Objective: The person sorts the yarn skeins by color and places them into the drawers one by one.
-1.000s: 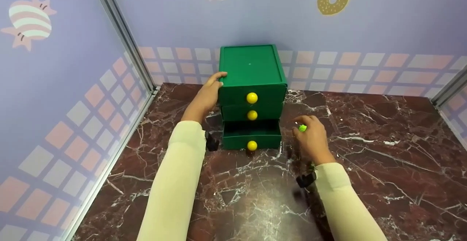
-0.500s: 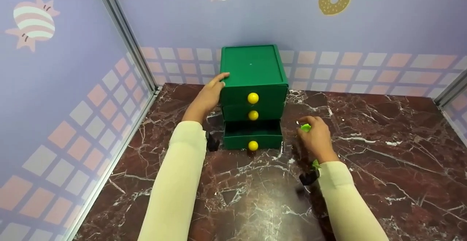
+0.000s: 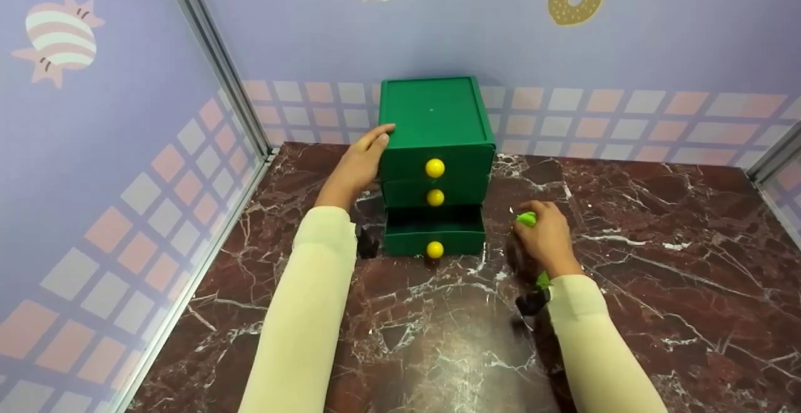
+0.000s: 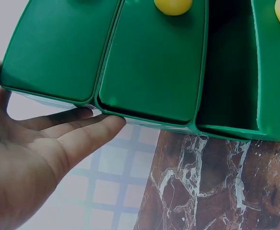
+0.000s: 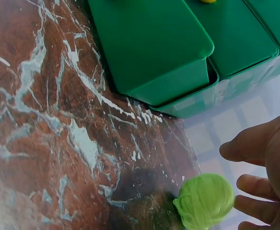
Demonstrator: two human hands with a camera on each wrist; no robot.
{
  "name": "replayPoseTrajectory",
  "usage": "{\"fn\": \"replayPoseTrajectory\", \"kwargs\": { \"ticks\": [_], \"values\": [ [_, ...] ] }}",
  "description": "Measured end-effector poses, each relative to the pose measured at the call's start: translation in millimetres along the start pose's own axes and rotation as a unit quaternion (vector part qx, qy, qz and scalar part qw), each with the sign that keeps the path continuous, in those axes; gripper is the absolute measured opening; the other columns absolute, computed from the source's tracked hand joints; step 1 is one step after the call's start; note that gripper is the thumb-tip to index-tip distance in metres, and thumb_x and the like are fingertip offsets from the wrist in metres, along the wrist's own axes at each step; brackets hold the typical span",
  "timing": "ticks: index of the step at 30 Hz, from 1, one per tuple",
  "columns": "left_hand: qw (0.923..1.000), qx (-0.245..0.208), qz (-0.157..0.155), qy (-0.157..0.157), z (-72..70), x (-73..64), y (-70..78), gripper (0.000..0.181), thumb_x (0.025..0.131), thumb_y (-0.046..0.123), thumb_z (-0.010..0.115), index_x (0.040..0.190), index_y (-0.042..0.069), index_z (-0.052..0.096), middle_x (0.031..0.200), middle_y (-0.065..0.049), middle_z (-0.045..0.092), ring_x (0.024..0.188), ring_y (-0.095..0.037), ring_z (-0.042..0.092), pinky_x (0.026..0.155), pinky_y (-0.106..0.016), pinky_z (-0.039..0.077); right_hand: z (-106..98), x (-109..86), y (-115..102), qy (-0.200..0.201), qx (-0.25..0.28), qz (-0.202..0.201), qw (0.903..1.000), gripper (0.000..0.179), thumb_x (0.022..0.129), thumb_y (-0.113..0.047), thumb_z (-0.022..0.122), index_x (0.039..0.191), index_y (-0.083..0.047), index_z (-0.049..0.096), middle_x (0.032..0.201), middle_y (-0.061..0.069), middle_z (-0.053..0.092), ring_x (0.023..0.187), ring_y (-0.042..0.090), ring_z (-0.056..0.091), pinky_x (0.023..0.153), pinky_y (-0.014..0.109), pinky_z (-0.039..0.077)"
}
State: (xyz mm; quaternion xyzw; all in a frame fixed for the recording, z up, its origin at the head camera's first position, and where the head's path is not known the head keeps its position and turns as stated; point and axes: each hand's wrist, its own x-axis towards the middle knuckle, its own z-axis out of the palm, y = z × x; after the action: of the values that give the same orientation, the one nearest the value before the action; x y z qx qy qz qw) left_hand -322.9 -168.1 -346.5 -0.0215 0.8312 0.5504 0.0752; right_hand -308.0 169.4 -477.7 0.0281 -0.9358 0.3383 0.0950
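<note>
My left hand (image 3: pixel 358 166) rests on the left side of a green drawer cabinet (image 3: pixel 432 112) with yellow knobs. In the left wrist view, its fingers (image 4: pixel 89 139) lie fairly straight along the cabinet side. The bottom drawer (image 3: pixel 400 244) is pulled out, and no contents show in it. Right of the cabinet, my right hand (image 3: pixel 545 238) is over a bright green ball-like thing (image 5: pixel 204 201) with a streaky surface. The right wrist view shows the fingertips right at its edge, while the thumb (image 5: pixel 236 147) stands apart from it.
A green leafy piece (image 3: pixel 542 281) shows beside the right wrist, partly hidden by the camera and sleeve. The dark red marbled tabletop (image 3: pixel 425 331) runs back to a patterned wall (image 3: pixel 626 56) behind the cabinet. Another wall (image 3: pixel 144 119) stands on the left.
My right hand has shifted slightly right, and more of the green ball-like thing and the leafy piece shows. My left hand stays at the cabinet, and the bottom drawer stays out.
</note>
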Motion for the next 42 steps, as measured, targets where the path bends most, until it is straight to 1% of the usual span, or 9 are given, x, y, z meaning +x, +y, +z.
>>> {"fn": "replayPoseTrajectory", "kwargs": {
  "ticks": [4,7,10,13,19,24,30,37,42],
  "values": [
    [0.9998,0.018,0.009,0.002,0.5,-0.4,1.2,0.038,0.102,0.054,0.033,0.14,0.054,0.038,0.159,0.001,0.025,0.133,-0.031,0.045,0.098,-0.053,0.047,0.6,0.9,4.5,-0.006,0.0,-0.001,1.0,0.036,0.084,-0.014,0.066,0.118,-0.005,0.065,0.128,0.022,0.055,0.11,0.042,0.055,0.092,0.053,0.044],
    [0.9991,0.038,0.02,0.005,0.4,-0.7,1.4,0.04,0.102,0.054,0.032,0.141,0.052,0.037,0.159,0.001,0.026,0.132,-0.031,0.045,0.099,-0.052,0.046,1.5,0.6,8.2,-0.02,0.003,0.004,0.9998,0.038,0.084,-0.013,0.066,0.121,-0.004,0.064,0.132,0.024,0.052,0.116,0.044,0.053,0.097,0.055,0.042],
    [0.9991,0.039,0.017,0.003,0.2,-1.3,0.7,0.04,0.102,0.054,0.031,0.142,0.052,0.036,0.158,0.0,0.028,0.13,-0.03,0.048,0.098,-0.051,0.047,2.8,0.4,12.1,-0.032,0.003,0.005,0.9995,0.041,0.083,-0.012,0.066,0.124,-0.003,0.063,0.135,0.024,0.051,0.122,0.045,0.05,0.102,0.056,0.039],
    [0.9995,0.03,0.011,0.0,0.4,-1.7,0.3,0.04,0.102,0.055,0.031,0.141,0.054,0.036,0.157,-0.001,0.029,0.125,-0.029,0.051,0.094,-0.05,0.05,3.9,0.1,15.3,-0.036,-0.003,0.005,0.9993,0.042,0.082,-0.01,0.067,0.123,-0.002,0.064,0.134,0.025,0.052,0.121,0.046,0.05,0.103,0.056,0.038],
    [0.9996,0.026,0.008,0.002,1.7,-1.7,0.4,0.039,0.102,0.055,0.03,0.141,0.054,0.036,0.156,-0.003,0.03,0.124,-0.03,0.051,0.093,-0.054,0.05,5.9,-0.7,16.7,-0.045,-0.018,0.007,0.9988,0.041,0.081,-0.009,0.07,0.121,-0.005,0.064,0.13,0.025,0.053,0.115,0.046,0.052,0.098,0.056,0.041],
    [0.9997,0.022,0.009,0.004,1.6,-2.3,-0.3,0.039,0.102,0.054,0.03,0.141,0.053,0.036,0.154,-0.004,0.033,0.119,-0.028,0.054,0.089,-0.051,0.052,6.9,-1.4,17.0,-0.049,-0.023,-0.001,0.9985,0.041,0.08,-0.007,0.071,0.121,-0.006,0.064,0.119,0.023,0.057,0.105,0.043,0.056,0.09,0.054,0.045],
    [0.9998,0.016,0.013,0.002,1.4,-2.2,-0.6,0.04,0.103,0.053,0.03,0.141,0.051,0.037,0.151,-0.006,0.035,0.117,-0.027,0.056,0.088,-0.05,0.053,4.8,-3.1,17.5,-0.044,-0.024,-0.018,0.9986,0.039,0.078,-0.005,0.072,0.116,-0.005,0.065,0.121,0.03,0.06,0.119,0.049,0.052,0.095,0.056,0.044],
    [0.9998,0.015,0.012,0.0,1.7,-1.8,-1.3,0.039,0.102,0.054,0.03,0.14,0.052,0.037,0.151,-0.006,0.036,0.118,-0.028,0.055,0.089,-0.051,0.052,2.6,-6.4,17.0,-0.044,-0.021,-0.019,0.9986,0.038,0.077,-0.004,0.072,0.115,-0.002,0.065,0.11,0.026,0.061,0.096,0.04,0.058,0.085,0.052,0.046],
    [0.9999,0.009,0.012,0.001,1.1,-1.8,-2.1,0.04,0.102,0.054,0.03,0.141,0.052,0.037,0.15,-0.007,0.036,0.116,-0.028,0.056,0.088,-0.05,0.053,2.2,-7.1,14.9,-0.03,-0.009,-0.024,0.9992,0.037,0.076,-0.004,0.072,0.113,-0.003,0.066,0.111,0.025,0.062,0.1,0.041,0.058,0.087,0.051,0.046]
  ]
}}
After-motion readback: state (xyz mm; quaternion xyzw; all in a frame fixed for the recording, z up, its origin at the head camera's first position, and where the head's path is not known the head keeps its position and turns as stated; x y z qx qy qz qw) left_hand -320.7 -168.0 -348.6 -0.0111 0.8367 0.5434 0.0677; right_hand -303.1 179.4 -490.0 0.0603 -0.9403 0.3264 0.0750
